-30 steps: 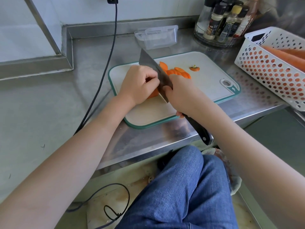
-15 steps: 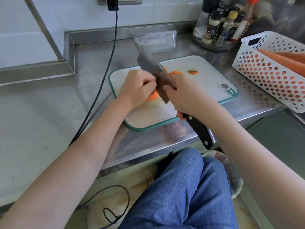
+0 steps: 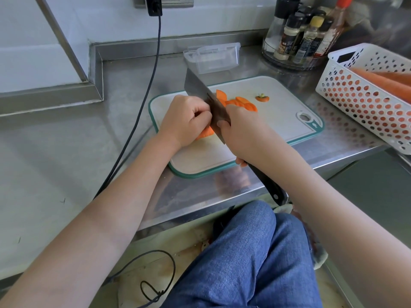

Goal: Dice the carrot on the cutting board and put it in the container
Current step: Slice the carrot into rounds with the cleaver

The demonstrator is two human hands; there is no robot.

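On the white cutting board [image 3: 278,121] with a teal rim, my left hand [image 3: 185,122] curls over the uncut carrot piece [image 3: 205,132], most of it hidden under the fingers. My right hand [image 3: 241,132] grips the cleaver [image 3: 200,92] where blade meets black handle, the blade standing against my left knuckles. Several orange carrot slices [image 3: 239,102] lie just right of the blade. The cut-off carrot top [image 3: 262,98] lies farther right. A clear plastic container [image 3: 212,58] stands behind the board.
A white perforated basket [image 3: 355,103] with whole carrots sits at the right. A round rack of spice bottles [image 3: 298,41] stands at the back right. A black power cable [image 3: 142,90] runs down the steel counter left of the board. My knee in jeans is below the counter edge.
The blade dipped and rose between frames, staying against my left knuckles. More slices show to the right of the blade. The view has shifted slightly downward.
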